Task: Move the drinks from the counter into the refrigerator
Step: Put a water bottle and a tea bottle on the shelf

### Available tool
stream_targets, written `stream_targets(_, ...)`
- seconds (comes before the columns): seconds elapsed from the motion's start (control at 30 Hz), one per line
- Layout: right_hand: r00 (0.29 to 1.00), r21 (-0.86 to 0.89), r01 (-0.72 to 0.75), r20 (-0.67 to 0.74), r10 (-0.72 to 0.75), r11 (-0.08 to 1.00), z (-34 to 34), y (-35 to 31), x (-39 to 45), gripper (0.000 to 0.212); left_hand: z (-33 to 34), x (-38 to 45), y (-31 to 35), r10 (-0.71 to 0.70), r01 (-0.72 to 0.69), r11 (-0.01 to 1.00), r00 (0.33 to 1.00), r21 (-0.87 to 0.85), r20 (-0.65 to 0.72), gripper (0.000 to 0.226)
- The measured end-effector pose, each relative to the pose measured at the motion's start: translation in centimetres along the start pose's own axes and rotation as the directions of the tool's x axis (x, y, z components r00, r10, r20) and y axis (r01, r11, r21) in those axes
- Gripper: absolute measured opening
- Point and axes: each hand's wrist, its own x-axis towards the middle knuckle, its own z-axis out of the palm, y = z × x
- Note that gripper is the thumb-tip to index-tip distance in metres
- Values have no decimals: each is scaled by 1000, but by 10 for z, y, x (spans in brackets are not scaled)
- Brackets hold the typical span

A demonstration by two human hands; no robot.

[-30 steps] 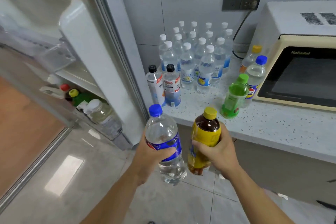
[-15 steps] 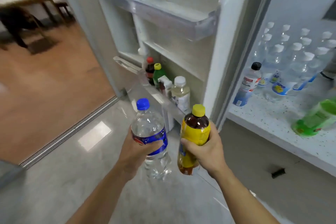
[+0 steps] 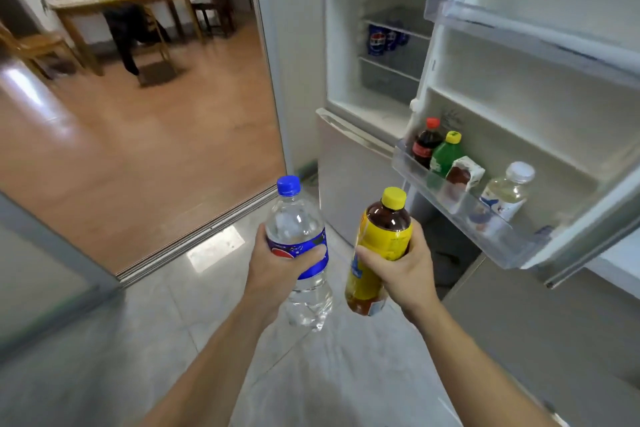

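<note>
We have swung round from the counter, now out of view, and face the open fridge (image 3: 377,45) squarely; a second ago only its door (image 3: 540,87) showed. That puts shelving within reach. The door rack (image 3: 450,204) already carries four drinks, with space at its near end. Our left hand (image 3: 277,267) is wrapped around the water bottle (image 3: 298,229), our right hand (image 3: 405,267) around the tea bottle (image 3: 384,239), both upright, short of the fridge.
</note>
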Motion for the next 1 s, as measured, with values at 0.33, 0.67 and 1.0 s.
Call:
stream_targets(0.33,994,-4,1,-105,-2,1000,72,23,119,65,-1,145,12,-6,6,1000,1000,-13,1,98)
stream_targets(0.67,964,8,-3,-265,5,1000,90,42,291,70,63,335,54,38,-49,995,990,84,133,90)
stream_targets(1.0,897,-125,-92,-441,27,988,81,65,404,69,138,478,52,-22,-29,984,959,174,282,85)
